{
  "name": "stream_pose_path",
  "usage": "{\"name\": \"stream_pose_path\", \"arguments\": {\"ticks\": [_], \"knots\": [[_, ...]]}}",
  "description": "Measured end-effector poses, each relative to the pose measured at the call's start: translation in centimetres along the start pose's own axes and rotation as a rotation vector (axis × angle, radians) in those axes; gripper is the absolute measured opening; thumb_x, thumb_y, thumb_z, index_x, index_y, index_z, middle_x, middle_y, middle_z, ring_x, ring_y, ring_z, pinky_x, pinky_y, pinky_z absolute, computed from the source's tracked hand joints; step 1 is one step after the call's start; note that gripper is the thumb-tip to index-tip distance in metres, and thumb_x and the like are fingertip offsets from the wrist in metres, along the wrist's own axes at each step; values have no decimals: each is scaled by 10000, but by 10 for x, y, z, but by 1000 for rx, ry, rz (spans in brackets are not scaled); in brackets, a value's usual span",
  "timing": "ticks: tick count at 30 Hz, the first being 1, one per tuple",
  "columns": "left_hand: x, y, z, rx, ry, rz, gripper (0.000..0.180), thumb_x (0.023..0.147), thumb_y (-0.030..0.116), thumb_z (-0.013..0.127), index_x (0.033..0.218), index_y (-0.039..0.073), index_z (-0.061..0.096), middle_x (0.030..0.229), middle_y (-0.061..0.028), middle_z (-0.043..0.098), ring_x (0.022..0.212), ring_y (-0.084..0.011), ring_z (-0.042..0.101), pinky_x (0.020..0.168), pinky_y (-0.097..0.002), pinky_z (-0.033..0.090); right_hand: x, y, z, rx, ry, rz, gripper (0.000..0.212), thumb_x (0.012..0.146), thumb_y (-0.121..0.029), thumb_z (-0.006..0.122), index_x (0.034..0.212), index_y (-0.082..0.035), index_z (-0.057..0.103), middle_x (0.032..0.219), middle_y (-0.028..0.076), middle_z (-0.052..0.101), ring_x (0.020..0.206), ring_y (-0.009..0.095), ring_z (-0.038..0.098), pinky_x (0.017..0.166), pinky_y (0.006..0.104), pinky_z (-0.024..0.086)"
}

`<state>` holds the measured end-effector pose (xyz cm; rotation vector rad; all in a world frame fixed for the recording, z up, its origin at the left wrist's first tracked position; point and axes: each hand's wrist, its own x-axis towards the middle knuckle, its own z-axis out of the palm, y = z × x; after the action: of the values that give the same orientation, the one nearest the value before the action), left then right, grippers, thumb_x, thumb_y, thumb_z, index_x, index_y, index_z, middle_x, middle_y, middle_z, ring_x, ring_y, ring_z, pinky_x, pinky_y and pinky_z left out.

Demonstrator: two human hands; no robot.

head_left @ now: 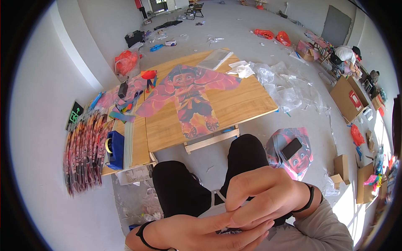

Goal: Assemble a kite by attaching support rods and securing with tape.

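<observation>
Both of my hands meet low in front of my torso. My left hand (201,232) reaches across with its fingers stretched to the right, a gap showing between the index finger and the lower ones. Over it lies my right hand (266,190), its fingers bent and closed against the left fingers; whatever they may hold is hidden. Beyond my knees, on the wooden table (247,104), a printed cartoon-figure kite-like sheet (188,92) lies spread flat, wide sleeves outstretched. Neither hand touches it.
Folded printed bundles (86,146) line the table's left side beside a blue tape dispenser (115,150). To my right a phone (292,148) rests on a printed piece (299,161). Clear plastic film (289,85) covers floor beyond. A person (346,56) bends near cardboard boxes (349,100).
</observation>
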<state>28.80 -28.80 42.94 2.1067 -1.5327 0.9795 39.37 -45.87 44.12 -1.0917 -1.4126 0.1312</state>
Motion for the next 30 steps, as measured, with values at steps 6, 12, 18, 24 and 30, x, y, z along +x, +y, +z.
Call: {"name": "stream_pose_path", "arguments": {"ticks": [6,12,18,24,30], "knots": [[1,-1,0,-11,1,-3,485,1048,324,400,1132,-18,734,1186,-160,720,1152,-260,687,1104,-450,493,1,-3,-8,-3,-71,48,130,837,8,794,937,-25,718,882,115,674,707,236,655,574,306,521],[3,-2,0,-29,22,-10,503,1067,327,371,1133,-17,732,1184,-163,720,1146,-254,691,1090,-437,508,-3,1,-3,-21,-20,-6,162,828,0,692,984,-39,700,851,61,598,707,190,620,548,273,486],[5,-2,-14,66,-143,39,356,981,225,470,1174,85,734,1222,-62,709,1194,-165,649,1090,-366,490,-1,-2,-8,7,-69,12,132,829,25,776,932,-10,700,899,139,685,709,255,658,575,313,526],[6,0,-18,149,-217,-18,402,896,100,556,1253,178,723,1275,47,691,1252,-85,603,1098,-285,457,-2,-2,-10,28,-86,14,131,842,1,773,943,-10,691,908,159,682,709,268,658,581,327,526],[6,3,-20,150,-223,-39,420,895,102,551,1274,184,711,1296,52,681,1258,-85,601,1111,-287,439,-2,0,-6,49,-50,-13,143,837,-1,777,950,-4,689,909,166,682,707,267,657,576,324,522]]}}
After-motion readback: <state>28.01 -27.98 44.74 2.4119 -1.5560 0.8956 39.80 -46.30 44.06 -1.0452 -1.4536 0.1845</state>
